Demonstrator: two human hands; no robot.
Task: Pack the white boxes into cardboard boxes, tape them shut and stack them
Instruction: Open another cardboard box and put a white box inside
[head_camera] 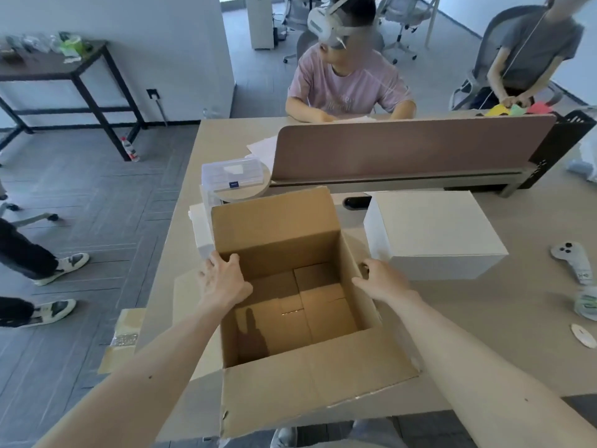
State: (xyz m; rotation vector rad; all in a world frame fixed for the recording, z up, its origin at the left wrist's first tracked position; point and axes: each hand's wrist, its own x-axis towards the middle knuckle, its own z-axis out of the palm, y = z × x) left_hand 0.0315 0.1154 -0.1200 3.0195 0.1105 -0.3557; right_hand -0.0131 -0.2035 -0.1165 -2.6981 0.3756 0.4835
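Grey patterned carpet is surrounding a smooth beige desk [504, 321], and a matte brown divider panel with rounded corners [410, 147] is running across its far side. At the near edge of the desk a brown corrugated cardboard box [310, 383] is sitting open, its top flaps standing up or folding outward and its folded bottom flaps showing inside, with nothing in it. The left hand [223, 279] is gripping the top of the box's left wall, fingers curling over the rim into the opening. The right hand [381, 281] is gripping the right wall the same way, with its thumb hooking over the edge. A large smooth white rectangular box [433, 234] is resting on the desk just right of the cardboard box, near it but apart. Smaller white boxes [200, 227] are peeking out from behind its left wall. Behind it, a clear hard plastic compartment case [234, 179] is lying on a round pale wooden disc [248, 192]. Toward the right edge of the desk a white handheld controller [571, 260] is lying flat. A flattened cardboard sheet [119, 341] is lying on the carpet at the left of the desk.
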